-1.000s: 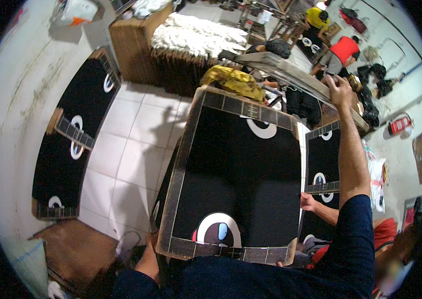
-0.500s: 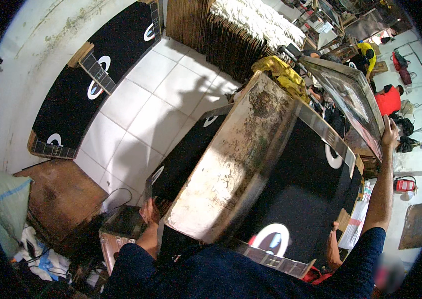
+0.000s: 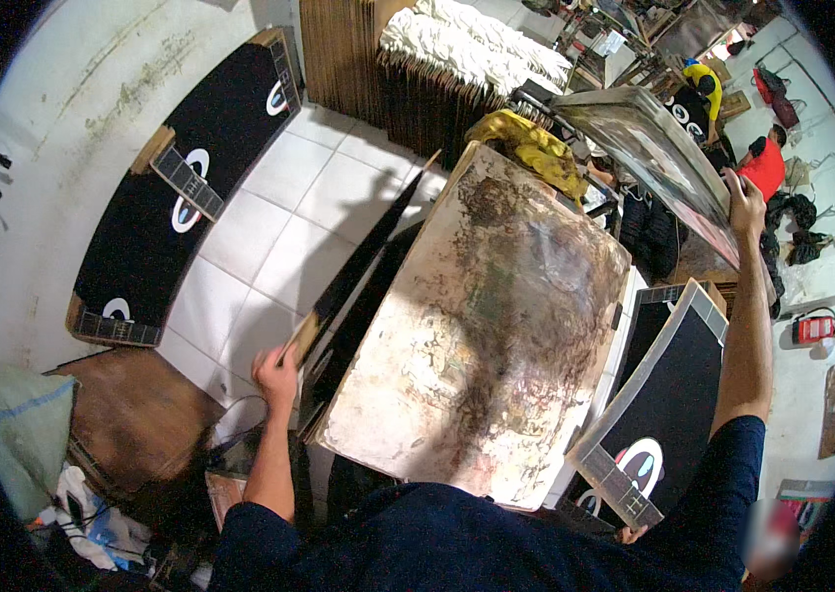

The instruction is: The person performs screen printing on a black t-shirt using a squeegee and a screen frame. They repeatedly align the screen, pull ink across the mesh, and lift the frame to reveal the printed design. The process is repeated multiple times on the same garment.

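My left hand [image 3: 275,375] is closed on the lower end of a thin black board [image 3: 363,242], tilted nearly edge-on beside the table's left side. Raised at the right, a hinged screen-printing frame [image 3: 649,133] has its outer edge gripped by my right hand [image 3: 745,202]. Between my arms lies a sloping tabletop [image 3: 487,326], pale and heavily stained. Past its right side, another black board [image 3: 664,395] with white oval eye prints and grey edge strips is tilted. Another person's fingers [image 3: 632,534] hold its lower corner.
Black eye-printed boards [image 3: 230,109] lean along the left wall. A stack of brown boards topped with white cloth [image 3: 472,44] stands behind the table, near a yellow cloth [image 3: 526,148]. A brown panel [image 3: 141,419] and a sack [image 3: 18,424] lie lower left. People work far right.
The eye-printed board has moved off the tabletop to the right, baring the stained surface. The board at my left hand has swung up edge-on. My right hand still holds the frame up.
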Available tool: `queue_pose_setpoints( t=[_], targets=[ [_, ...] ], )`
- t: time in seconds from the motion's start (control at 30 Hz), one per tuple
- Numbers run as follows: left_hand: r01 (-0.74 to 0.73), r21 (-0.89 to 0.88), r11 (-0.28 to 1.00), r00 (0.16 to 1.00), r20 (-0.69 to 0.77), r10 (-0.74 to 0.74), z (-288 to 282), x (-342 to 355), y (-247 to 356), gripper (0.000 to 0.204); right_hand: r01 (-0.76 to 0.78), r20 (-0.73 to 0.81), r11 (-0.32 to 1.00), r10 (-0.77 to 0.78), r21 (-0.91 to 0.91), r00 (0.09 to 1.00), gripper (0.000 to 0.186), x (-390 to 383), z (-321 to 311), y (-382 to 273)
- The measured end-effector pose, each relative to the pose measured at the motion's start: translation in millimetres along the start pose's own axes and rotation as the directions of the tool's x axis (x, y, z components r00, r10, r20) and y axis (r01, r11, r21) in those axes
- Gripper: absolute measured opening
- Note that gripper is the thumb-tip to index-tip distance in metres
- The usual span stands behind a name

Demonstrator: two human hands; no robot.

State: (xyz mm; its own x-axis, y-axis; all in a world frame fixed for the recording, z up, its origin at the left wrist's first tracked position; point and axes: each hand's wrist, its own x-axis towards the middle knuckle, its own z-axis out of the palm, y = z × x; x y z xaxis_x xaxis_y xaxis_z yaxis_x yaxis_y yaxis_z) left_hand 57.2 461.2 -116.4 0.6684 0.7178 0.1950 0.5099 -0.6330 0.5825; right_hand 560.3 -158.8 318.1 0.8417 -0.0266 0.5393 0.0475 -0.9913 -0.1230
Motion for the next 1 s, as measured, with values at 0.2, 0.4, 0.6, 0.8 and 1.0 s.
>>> queue_pose_setpoints(
  t=[0.2,0.4,0.6,0.8,1.0],
  targets=[
    [-0.485,-0.192,0.853,0.845,-0.355,0.400,-68,76,212,0.013,-0.026,0.025,1.000,0.026,-0.001,0.999,0.063,-17,-11,-36],
    [-0.678,-0.004,0.736,0.659,-0.448,0.605,-165,-22,306,0.007,-0.047,0.054,0.999,0.046,0.002,0.997,0.068,-34,-26,-57],
    [-0.835,0.026,0.550,0.550,0.028,0.835,-153,-220,373,0.025,-0.040,0.079,0.996,0.034,0.075,0.996,0.067,-41,-31,-59],
    [-0.585,-0.602,0.543,0.443,0.323,0.836,-79,-261,326,0.084,-0.070,0.063,0.995,0.066,0.068,0.996,0.067,-51,-34,-63],
    [0.065,0.289,0.955,0.998,0.004,-0.069,-40,-153,93,0.077,-0.076,0.093,0.990,0.065,0.116,0.994,0.060,-62,-35,-64]
  ],
)
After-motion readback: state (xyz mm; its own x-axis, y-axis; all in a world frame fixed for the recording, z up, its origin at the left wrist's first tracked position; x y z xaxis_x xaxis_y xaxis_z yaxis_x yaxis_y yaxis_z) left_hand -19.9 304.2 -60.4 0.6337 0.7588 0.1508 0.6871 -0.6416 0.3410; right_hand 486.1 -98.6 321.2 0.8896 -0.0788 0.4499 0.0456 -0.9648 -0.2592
